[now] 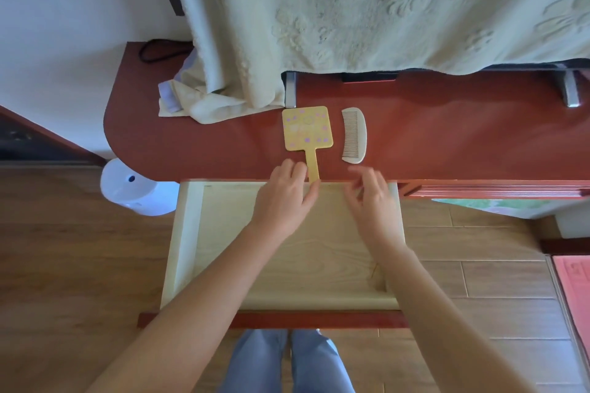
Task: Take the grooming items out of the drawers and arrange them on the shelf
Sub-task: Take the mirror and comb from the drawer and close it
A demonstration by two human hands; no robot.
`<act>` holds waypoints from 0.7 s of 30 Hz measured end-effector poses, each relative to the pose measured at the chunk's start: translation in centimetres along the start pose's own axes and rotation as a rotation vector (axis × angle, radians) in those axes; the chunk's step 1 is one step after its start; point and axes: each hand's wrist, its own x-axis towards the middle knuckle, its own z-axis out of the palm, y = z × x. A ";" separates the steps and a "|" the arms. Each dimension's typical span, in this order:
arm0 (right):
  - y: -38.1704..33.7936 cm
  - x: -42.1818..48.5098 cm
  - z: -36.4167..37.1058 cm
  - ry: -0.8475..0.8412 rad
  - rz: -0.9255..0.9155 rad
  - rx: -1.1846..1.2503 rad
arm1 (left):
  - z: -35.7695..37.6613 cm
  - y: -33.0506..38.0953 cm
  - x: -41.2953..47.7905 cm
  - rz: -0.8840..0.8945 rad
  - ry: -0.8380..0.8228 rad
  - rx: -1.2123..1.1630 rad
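A pale green towel (367,9) drapes over the back of the red shelf (447,137). Below it, your wooden drawer (188,233) stands pulled open. Your left hand (284,198) has its fingers loosely curled beside the handle of the yellow hand mirror (307,132), touching it. Your right hand (372,198) hovers open, holding nothing. The white comb (354,135) lies just beside the mirror on the shelf.

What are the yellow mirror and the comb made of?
The mirror looks like smooth yellow plastic with a printed purple pattern. The comb is pale cream with fine teeth, maybe plastic, horn or light wood; its look leaves that open.
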 end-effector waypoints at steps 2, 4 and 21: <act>0.8 -4.8 0.5 -0.081 -0.110 -0.079 | 0.3 -1.2 -4.6 0.104 -0.010 -0.015; 2.0 -9.1 1.1 -0.163 -0.227 -0.182 | 0.9 -2.4 -9.2 0.127 -0.069 0.011; 5.9 -14.1 2.6 -0.272 -0.293 -0.519 | 3.7 -6.2 -18.6 0.021 -0.176 0.177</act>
